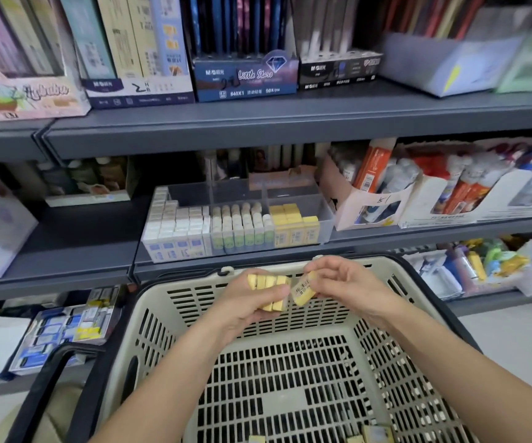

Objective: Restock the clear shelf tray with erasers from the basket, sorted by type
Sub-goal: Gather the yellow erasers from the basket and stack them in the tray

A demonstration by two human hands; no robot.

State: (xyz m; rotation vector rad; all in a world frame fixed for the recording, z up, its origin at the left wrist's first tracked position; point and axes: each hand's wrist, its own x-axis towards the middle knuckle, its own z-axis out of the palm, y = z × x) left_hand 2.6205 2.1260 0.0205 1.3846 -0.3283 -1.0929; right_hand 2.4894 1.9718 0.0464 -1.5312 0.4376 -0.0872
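Your left hand grips a row of yellow erasers, and your right hand pinches one labelled eraser just beside them, both above the basket. A few loose erasers lie on its floor. Beyond, on the shelf, the tray holds white, green and yellow erasers in separate compartments.

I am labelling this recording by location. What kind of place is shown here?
Most likely a stationery shop aisle. Grey shelves carry branded display boxes, a clear tray holds sorted erasers, and a plastic shopping basket sits in front.
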